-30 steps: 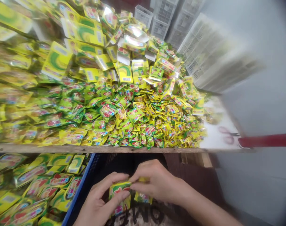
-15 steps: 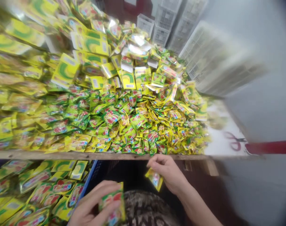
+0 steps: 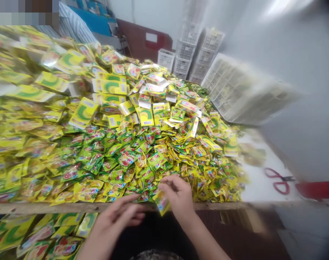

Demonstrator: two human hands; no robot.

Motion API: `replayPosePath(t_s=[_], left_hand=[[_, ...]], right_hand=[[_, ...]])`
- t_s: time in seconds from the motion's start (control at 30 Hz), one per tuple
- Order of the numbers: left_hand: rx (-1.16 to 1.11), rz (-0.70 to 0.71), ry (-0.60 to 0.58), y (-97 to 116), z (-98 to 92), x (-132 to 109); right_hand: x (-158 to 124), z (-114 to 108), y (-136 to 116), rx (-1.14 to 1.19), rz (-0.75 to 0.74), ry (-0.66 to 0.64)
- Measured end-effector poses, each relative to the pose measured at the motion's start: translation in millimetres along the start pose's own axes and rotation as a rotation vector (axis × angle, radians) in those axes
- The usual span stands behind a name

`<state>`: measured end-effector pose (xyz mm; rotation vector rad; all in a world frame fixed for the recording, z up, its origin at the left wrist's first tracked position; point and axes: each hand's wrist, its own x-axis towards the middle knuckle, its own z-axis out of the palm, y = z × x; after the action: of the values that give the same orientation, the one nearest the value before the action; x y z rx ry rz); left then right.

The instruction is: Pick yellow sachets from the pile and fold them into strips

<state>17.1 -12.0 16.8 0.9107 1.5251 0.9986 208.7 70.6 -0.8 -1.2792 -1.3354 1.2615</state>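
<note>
A big heap of small yellow and green sachets (image 3: 142,151) covers the table, with larger yellow flat boxes (image 3: 110,86) stacked behind. My right hand (image 3: 177,195) is closed at the table's front edge, pinching one yellow sachet (image 3: 162,204) that hangs below its fingers. My left hand (image 3: 121,216) is just left of it, below the wooden table edge (image 3: 72,207), fingers stretched out toward the heap and holding nothing.
More yellow-green packets (image 3: 39,236) lie in a bin at the lower left. Red-handled scissors (image 3: 278,178) rest on the white tabletop at the right. White plastic crates (image 3: 234,90) stand at the back right. Another person's striped sleeve (image 3: 72,27) shows at the top left.
Both hands have risen from my lap to the table edge. The left hand has let go of the green packet it held. The right hand still holds a sachet. The view has tilted upward.
</note>
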Motion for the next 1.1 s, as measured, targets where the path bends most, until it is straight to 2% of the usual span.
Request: replayPosePath(t_s=[0.03,0.1,0.17,0.23,0.3,0.4,0.53,0.67,0.8,0.9,0.97,1.03,1.1], left_hand=[[-0.088,-0.068,-0.098,3.7,24.6,6.2],[-0.131,-0.045,-0.125,5.1,60.9,16.6],[-0.054,0.036,-0.131,-0.7,73.6,24.5],[0.083,0.125,-0.112,-8.7,65.9,32.9],[0.192,0.180,0.022,-14.5,49.6,45.0],[0.246,0.165,0.257,-17.1,33.5,70.2],[0.261,0.202,0.306,-16.0,37.3,95.9],[0.215,0.273,0.244,-11.0,38.1,97.5],[0.243,0.328,0.096,-1.5,26.4,94.5],[0.289,0.376,-0.018,6.1,16.7,95.2],[0.318,0.409,-0.078,13.3,9.1,97.1],[0.358,0.437,-0.122,26.0,-0.1,103.7],[0.432,0.488,-0.094,47.0,-9.4,119.7]], right_hand=[[-3.7,-0.1,1.2,-0.018,-0.016,-0.001],[-12.5,-5.6,5.7,-0.024,0.013,-0.028],[-20.2,-15.3,12.2,0.029,0.121,-0.102],[-23.4,-24.3,18.6,0.073,0.212,-0.161],[-19.3,-28.1,21.9,0.057,0.204,-0.149],[-0.4,-22.3,17.6,0.002,0.072,-0.133],[30.1,-10.0,1.1,-0.154,-0.188,-0.293],[48.7,-9.0,-11.0,-0.357,-0.386,-0.447],[69.0,-3.2,-16.4,-0.482,-0.584,-0.547],[86.5,6.9,-19.2,-0.661,-0.714,-0.637],[92.9,12.0,-19.4,-0.764,-0.727,-0.660],[92.0,14.7,-16.2,-0.807,-0.679,-0.610],[84.0,16.5,-8.4,-0.810,-0.620,-0.545]])
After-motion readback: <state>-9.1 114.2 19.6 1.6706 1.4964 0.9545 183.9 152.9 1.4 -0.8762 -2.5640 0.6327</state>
